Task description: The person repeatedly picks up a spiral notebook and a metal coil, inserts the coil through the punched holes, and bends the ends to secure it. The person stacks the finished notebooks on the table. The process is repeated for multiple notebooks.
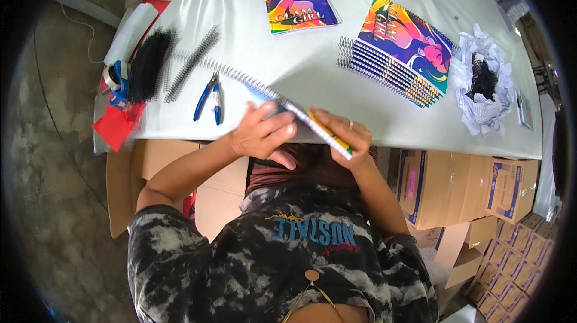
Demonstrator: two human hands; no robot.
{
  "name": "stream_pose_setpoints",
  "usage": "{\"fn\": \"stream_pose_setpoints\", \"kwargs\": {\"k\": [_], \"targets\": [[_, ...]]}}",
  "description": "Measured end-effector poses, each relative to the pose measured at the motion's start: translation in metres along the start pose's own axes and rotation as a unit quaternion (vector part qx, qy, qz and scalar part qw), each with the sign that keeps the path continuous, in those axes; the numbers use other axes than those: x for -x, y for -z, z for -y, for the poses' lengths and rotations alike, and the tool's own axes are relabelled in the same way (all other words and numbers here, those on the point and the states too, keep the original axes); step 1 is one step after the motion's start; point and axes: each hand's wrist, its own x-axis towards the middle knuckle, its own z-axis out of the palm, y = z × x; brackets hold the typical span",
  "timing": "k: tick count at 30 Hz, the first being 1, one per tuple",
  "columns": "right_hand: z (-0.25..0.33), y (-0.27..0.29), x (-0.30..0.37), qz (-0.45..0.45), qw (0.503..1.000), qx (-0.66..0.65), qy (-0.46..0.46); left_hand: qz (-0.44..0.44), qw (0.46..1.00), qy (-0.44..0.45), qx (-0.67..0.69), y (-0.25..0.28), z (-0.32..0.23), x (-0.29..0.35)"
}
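A notebook is tilted with its spine edge up at the table's front edge. My right hand is closed round its right end. A silver spiral coil runs along the spine's holes, and its loose part sticks out to the upper left over the table. My left hand is beside the notebook's left end with fingers apart, a little blurred; whether it touches the coil I cannot tell. Blue-handled pliers lie on the table left of the coil. Loose silver coils lie behind the pliers.
Black coils lie in a bundle at left, beside a blue tape dispenser. A colourful notebook lies at the back; a stack of bound notebooks stands right. Crumpled paper holds dark scraps. Cardboard boxes stand below the table.
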Motion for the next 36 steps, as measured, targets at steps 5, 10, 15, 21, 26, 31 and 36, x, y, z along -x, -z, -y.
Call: {"fn": "stream_pose_setpoints", "kwargs": {"k": [5, 10, 15, 21, 26, 31, 36], "targets": [[0.009, -0.007, -0.006, 0.029, 0.999, -0.019, 0.012, -0.088, 0.972, 0.189, -0.106, 0.017, 0.033, -0.041], [0.003, 0.001, -0.011, -0.002, 1.0, 0.004, 0.006, -0.015, 0.997, 0.077, -0.023, -0.005, 0.013, -0.007], [0.006, -0.01, -0.008, 0.001, 1.0, -0.006, -0.003, -0.133, 0.971, 0.19, -0.053, -0.015, 0.037, -0.031], [0.004, -0.013, 0.001, -0.001, 1.0, -0.025, 0.002, -0.222, 0.939, 0.172, -0.199, 0.04, 0.038, -0.093], [-0.003, -0.008, -0.005, -0.03, 0.996, -0.027, -0.08, 0.038, 0.992, 0.074, 0.09, -0.011, -0.018, -0.036], [0.002, -0.011, -0.004, 0.012, 0.999, -0.022, -0.022, -0.191, 0.96, 0.16, -0.13, 0.021, 0.038, -0.094], [0.001, -0.004, -0.003, -0.049, 0.996, -0.018, -0.076, 0.04, 0.989, 0.049, 0.13, -0.021, -0.036, -0.029]]}}
